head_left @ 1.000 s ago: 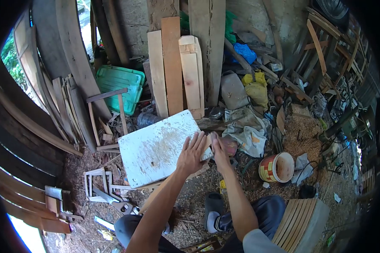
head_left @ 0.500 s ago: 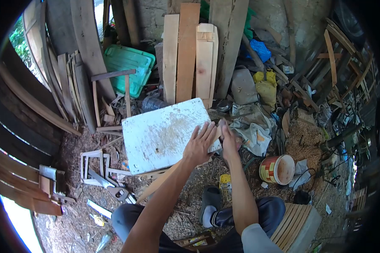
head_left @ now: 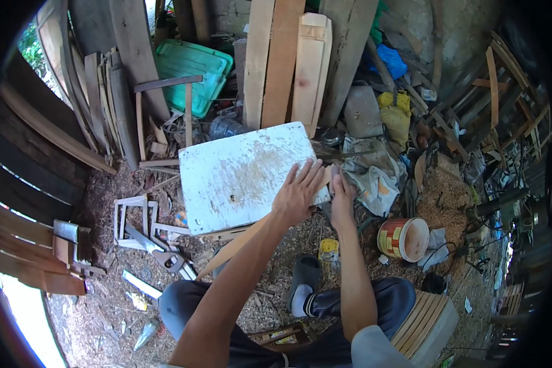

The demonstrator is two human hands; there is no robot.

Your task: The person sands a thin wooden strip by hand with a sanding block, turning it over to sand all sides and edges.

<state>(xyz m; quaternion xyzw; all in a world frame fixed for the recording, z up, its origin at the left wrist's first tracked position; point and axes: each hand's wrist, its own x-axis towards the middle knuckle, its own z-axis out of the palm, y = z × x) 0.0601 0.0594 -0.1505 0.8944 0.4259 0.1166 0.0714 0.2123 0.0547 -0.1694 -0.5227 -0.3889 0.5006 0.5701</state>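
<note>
My left hand [head_left: 296, 195] lies with its fingers stretched out over a long thin wooden strip [head_left: 228, 253], at the right end of a worn white board [head_left: 233, 172]. The strip runs beneath my left forearm and sticks out past the board's near edge. Close beside it, my right hand [head_left: 342, 195] is closed at the strip's far end, thumb on top. Its fingers hide what they grip; only a small brownish edge shows.
A handsaw [head_left: 165, 256] and a small wooden frame [head_left: 135, 211] lie on the shaving-covered ground at left. A paint bucket [head_left: 403, 239] stands at right, near a slatted wooden piece [head_left: 420, 322]. Planks [head_left: 282, 67] and a green plastic lid [head_left: 193, 73] lean at the back.
The view has tilted, so the board and ground sit higher in the picture. Both hands keep nearly the same place on the strip and board.
</note>
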